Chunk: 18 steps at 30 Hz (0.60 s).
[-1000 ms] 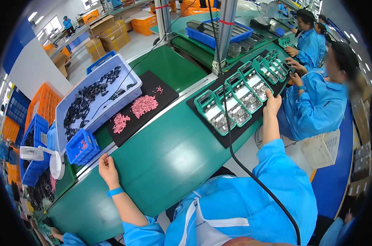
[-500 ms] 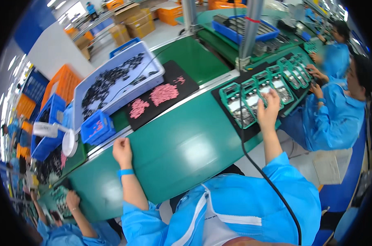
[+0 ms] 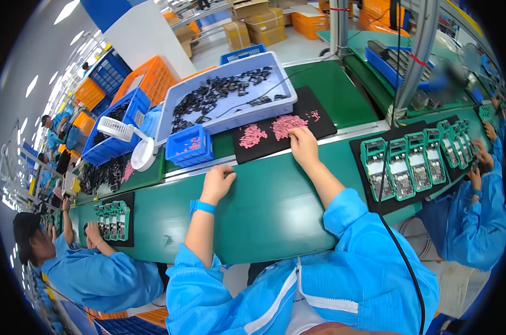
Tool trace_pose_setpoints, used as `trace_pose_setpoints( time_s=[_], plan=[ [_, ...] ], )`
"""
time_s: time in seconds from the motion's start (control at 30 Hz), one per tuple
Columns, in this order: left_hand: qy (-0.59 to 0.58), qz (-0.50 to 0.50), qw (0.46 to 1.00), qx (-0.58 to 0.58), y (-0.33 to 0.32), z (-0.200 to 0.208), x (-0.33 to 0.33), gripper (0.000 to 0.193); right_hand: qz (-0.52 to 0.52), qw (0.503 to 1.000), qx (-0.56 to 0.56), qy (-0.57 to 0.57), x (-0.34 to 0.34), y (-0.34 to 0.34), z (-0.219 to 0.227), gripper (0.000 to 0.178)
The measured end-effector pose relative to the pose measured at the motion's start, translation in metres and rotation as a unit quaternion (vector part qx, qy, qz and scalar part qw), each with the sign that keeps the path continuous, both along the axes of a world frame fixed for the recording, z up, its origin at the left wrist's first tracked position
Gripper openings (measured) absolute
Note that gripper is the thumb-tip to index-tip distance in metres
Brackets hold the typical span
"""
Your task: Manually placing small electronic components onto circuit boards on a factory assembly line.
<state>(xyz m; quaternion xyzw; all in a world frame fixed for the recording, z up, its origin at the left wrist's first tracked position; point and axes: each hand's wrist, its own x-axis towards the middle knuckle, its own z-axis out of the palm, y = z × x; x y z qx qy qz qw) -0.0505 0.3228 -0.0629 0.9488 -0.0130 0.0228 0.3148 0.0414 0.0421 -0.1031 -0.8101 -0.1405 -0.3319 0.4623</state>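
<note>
My right hand reaches onto a black mat and touches the right one of two piles of small pink parts; whether it holds any is hidden. The other pink pile lies just left of it. My left hand rests on the green conveyor belt, fingers curled loosely, holding nothing I can see. A blue band circles that wrist. Both arms wear blue sleeves.
A large pale tray of black parts and a small blue bin stand behind the mat. Green fixtures sit on a black mat at right. Co-workers in blue work at left and right. A black cable hangs over my right side.
My right hand left the green fixtures at right and swung left onto the pink parts. My view turned left; the left hand stayed on the belt.
</note>
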Motion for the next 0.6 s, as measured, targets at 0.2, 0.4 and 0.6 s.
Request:
trace_pose_setpoints(
  time_s=[0.2, 0.4, 0.6],
  plan=[
    [-0.183, -0.089, 0.957, 0.206, -0.059, 0.013, 0.039, 0.071, 0.012, 1.0, 0.019, -0.022, 0.003, 0.008, -0.003, 0.01],
    [-0.154, -0.016, 0.955, 0.254, -0.099, -0.031, 0.063, 0.102, 0.027, 0.999, 0.038, -0.014, 0.008, 0.004, -0.005, 0.012],
    [-0.173, -0.097, 0.957, 0.214, -0.096, -0.034, 0.044, 0.094, 0.022, 0.999, 0.048, 0.011, 0.005, 0.004, -0.002, 0.012]
  ],
)
